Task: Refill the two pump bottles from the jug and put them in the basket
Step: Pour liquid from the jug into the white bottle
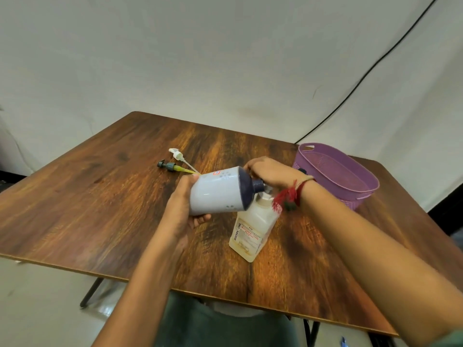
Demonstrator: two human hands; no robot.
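Note:
My left hand [180,209] grips the base of a white ceramic bottle [218,194] with a dark blue shoulder and neck. The bottle is tipped on its side, its open mouth pointing right just above the neck of a translucent plastic bottle [250,231] of pale yellowish liquid that stands on the table. My right hand [270,174] curls around the ceramic bottle's neck from behind, with red thread on the wrist. Two detached pump heads lie to the far left, one white [176,154] and one dark grey [166,165] with a yellow tube. No jug is in view.
A purple plastic basket [325,161] stands at the right of the wooden table [112,196], close behind my right wrist. A black cable [350,91] runs down the wall to the table's back edge. The table's front edge is close to my body.

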